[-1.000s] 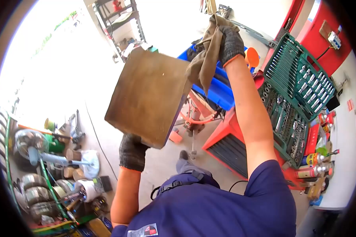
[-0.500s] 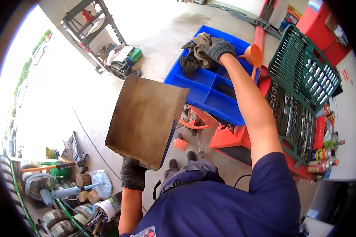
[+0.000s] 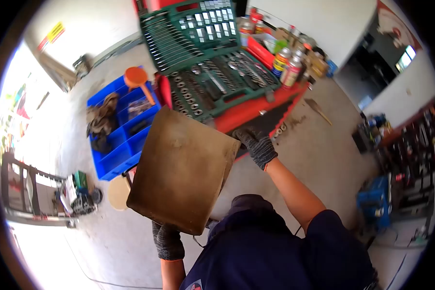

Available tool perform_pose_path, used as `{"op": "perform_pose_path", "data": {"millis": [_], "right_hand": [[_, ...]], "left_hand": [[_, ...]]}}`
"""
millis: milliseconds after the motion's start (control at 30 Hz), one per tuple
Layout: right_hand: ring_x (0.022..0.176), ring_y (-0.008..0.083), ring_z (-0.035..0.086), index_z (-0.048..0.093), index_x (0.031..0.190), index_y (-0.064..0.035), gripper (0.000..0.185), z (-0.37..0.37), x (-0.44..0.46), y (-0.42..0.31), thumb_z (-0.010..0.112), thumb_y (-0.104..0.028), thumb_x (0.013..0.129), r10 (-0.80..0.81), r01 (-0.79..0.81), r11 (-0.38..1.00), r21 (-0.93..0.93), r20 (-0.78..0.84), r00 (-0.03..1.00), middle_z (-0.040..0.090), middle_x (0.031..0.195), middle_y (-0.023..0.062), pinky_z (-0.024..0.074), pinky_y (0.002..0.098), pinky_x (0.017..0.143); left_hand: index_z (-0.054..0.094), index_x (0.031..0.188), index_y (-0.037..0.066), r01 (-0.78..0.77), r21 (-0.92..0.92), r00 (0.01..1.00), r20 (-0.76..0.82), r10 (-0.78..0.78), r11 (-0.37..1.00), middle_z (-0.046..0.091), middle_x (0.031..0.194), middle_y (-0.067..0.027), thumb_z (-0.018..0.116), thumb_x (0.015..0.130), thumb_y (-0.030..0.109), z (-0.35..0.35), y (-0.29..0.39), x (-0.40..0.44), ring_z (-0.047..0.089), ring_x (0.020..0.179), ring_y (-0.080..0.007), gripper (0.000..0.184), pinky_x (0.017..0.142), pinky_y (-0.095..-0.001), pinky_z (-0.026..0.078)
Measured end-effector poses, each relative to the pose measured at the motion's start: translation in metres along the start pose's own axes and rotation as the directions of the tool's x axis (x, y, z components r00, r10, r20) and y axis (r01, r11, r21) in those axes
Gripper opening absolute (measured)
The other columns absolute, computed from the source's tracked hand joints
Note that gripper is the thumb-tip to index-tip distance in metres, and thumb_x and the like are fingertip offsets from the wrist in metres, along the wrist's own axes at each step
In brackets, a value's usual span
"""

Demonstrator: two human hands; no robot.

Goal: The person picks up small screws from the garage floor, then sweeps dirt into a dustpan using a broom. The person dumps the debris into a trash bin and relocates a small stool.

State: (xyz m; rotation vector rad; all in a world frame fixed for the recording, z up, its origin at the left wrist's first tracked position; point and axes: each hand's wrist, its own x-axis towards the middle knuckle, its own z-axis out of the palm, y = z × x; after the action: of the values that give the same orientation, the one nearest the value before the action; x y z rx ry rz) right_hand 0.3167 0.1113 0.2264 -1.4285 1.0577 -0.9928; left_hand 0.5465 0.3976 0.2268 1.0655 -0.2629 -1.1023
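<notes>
The left hand grips the pan before the body; whether the right hand, fingers bent, also holds its corner, I cannot tell. Held one-sidedly, it could tip against the blue bin.

Gloved: left hand, lower centre, plus right hand, near centre; two. Brown pan: one, centre. Blue tray: one, left. Orange funnel: one, upper left. Green tool case: one, top centre. Brush: one, upper right.
</notes>
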Motion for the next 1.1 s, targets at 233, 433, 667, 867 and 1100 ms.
{"op": "perform_pose_path", "data": {"millis": [233,433,667,867,1100], "right_hand": [[0.085,0.018,0.064,0.066,0.1,-0.0024,0.022,-0.232,-0.066,0.138,0.06,-0.022,0.092,0.266,-0.124,0.804,0.582,-0.165,0.95,0.068,0.096,0.0073,0.0519,0.0325,0.075],[0.074,0.0214,0.061,0.062,0.095,-0.0089,0.015,-0.428,-0.157,0.27,0.058,-0.022,0.088,0.757,-0.297,0.587,0.753,-0.381,0.531,0.065,0.084,0.0068,0.0509,0.0361,0.067],[0.065,0.0215,0.062,0.063,0.089,-0.0091,0.016,-0.63,-0.205,0.325,0.059,-0.024,0.089,0.666,-0.013,0.147,0.989,-0.089,0.741,0.065,0.074,0.0074,0.0519,0.0359,0.061],[0.063,0.0221,0.062,0.065,0.088,-0.0073,0.018,-0.763,-0.118,0.389,0.058,-0.023,0.089,0.82,-0.445,0.572,0.689,-0.493,0.289,0.067,0.075,0.0089,0.0519,0.037,0.058],[0.056,0.0161,0.053,0.06,0.083,-0.0081,0.017,-0.911,-0.055,0.43,0.055,-0.024,0.084,0.971,-0.855,0.171,0.49,-0.233,0.06,0.056,0.066,0.0047,0.0431,0.0322,0.049]], "left_hand": [[0.042,0.137,0.01,0.376,0.2,0.876,0.24,-0.418,0.905,0.055,0.128,-0.005,0.075,0.079,0.029,0.139,-0.133,0.033,0.055,0.112,-0.0224,0.07,0.089,-0.036,0.049],[0.049,0.128,0.005,0.668,0.306,0.65,0.203,-0.732,0.678,0.059,0.12,-0.0091,0.064,0.077,0.009,0.304,-0.324,0.057,0.058,0.108,-0.0282,0.053,0.09,-0.0416,0.051],[0.051,0.123,0.003,0.789,0.264,0.536,0.142,-0.832,0.554,0.06,0.115,-0.01,0.05,0.071,-0.002,0.458,-0.51,0.1,0.057,0.106,-0.0309,0.052,0.093,-0.0439,0.05],[0.049,0.123,0.002,0.843,0.174,0.523,-0.046,-0.851,0.509,0.059,0.112,-0.0141,0.048,0.072,-0.003,0.568,-0.616,0.165,0.057,0.104,-0.0341,0.051,0.092,-0.0453,0.051],[0.047,0.13,0.01,0.878,0.064,0.478,-0.13,-0.869,0.474,0.056,0.124,-0.0148,0.051,0.083,0.007,0.614,-0.799,0.293,0.056,0.11,-0.0348,0.047,0.088,-0.0514,0.052]]}}
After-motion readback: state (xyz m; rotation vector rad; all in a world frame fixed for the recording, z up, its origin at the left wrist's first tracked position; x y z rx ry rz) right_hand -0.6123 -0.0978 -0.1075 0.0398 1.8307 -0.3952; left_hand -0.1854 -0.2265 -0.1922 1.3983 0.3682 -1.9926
